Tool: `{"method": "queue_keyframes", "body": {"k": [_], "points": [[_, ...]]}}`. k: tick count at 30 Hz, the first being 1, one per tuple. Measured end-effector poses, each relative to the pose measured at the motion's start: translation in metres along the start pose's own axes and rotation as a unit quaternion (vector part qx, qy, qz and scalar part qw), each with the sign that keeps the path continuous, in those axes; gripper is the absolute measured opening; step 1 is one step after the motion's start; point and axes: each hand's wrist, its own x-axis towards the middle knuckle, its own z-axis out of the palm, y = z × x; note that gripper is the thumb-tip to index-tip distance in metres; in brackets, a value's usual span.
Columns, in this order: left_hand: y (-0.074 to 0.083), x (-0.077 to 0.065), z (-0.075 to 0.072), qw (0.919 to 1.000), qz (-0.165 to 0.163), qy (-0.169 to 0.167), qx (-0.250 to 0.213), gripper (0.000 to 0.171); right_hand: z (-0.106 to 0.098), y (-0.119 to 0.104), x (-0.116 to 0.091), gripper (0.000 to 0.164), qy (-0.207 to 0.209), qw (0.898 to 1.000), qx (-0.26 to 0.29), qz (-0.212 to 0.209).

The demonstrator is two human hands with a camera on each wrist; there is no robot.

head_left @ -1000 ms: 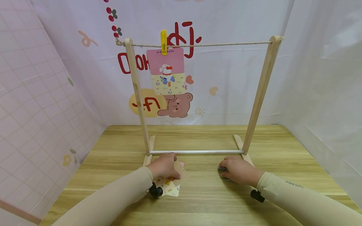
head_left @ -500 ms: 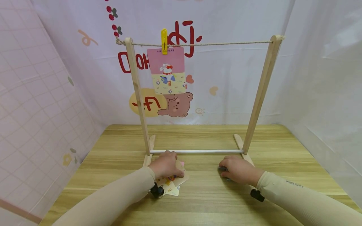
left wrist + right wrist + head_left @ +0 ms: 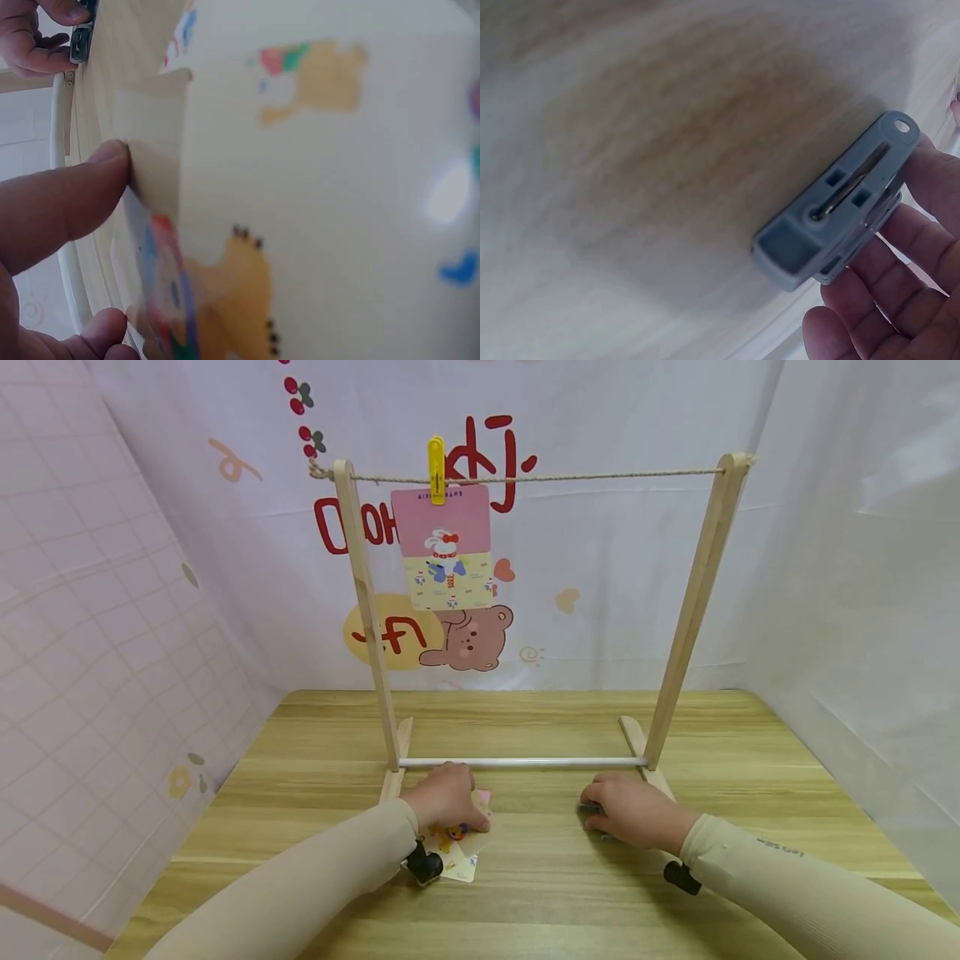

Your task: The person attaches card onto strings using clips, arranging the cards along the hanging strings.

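On the left side of the table, my left hand point(image 3: 450, 797) pinches the edge of a pale card point(image 3: 154, 112) between thumb and fingers, above a small pile of printed cards point(image 3: 459, 867). A dog-like figure shows on the cards in the left wrist view, though the overlapping edges are blurred. To the right, my right hand point(image 3: 636, 810) holds a grey clothespin point(image 3: 840, 199) low over the table. Above, a pink and yellow card point(image 3: 447, 547) hangs from a rope point(image 3: 585, 477), held by a yellow clothespin point(image 3: 437, 472).
Two wooden posts point(image 3: 693, 602) carry the rope, joined near the table by a white rod point(image 3: 525, 762). The wood-grain table point(image 3: 540, 893) reaches to a printed cloth point(image 3: 615, 610) at the back, with cloth walls on both sides.
My left hand has shifted slightly to the right over the pile, and the pale card has moved with it. The right hand and its grey clothespin have stayed put.
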Motion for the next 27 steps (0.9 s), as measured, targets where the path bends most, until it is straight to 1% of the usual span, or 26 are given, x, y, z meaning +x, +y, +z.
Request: {"method": "queue_keyframes", "body": {"k": [4,8,11,13,18,27], "points": [[0.0021,-0.0009,0.0006,1.0,-0.001,0.006,0.002,0.065,0.0013,0.0012,0.0,0.017,0.005,1.0,-0.002,-0.002],[0.0043,-0.0026,0.0031,0.9997,-0.005,0.019,0.015,0.063,0.0013,0.0012,-0.0001,0.018,0.007,1.0,-0.002,-0.002],[0.0059,-0.0045,0.0041,0.9993,-0.005,0.024,0.028,0.062,0.0016,0.0012,0.0002,0.018,0.007,1.0,-0.001,-0.002],[0.0065,-0.0048,0.0038,0.9993,-0.004,0.025,0.029,0.063,0.0019,0.0015,0.0005,0.018,0.008,1.0,-0.001,-0.004],[0.0067,-0.0022,0.0028,0.9997,-0.009,0.018,0.015,0.062,0.0026,0.0019,0.0013,0.018,0.011,1.0,-0.003,-0.01],[0.0071,0.0007,0.0032,0.9993,-0.034,0.013,0.006,0.066,0.0007,-0.0001,0.0011,0.019,0.009,1.0,-0.001,-0.007]]}}
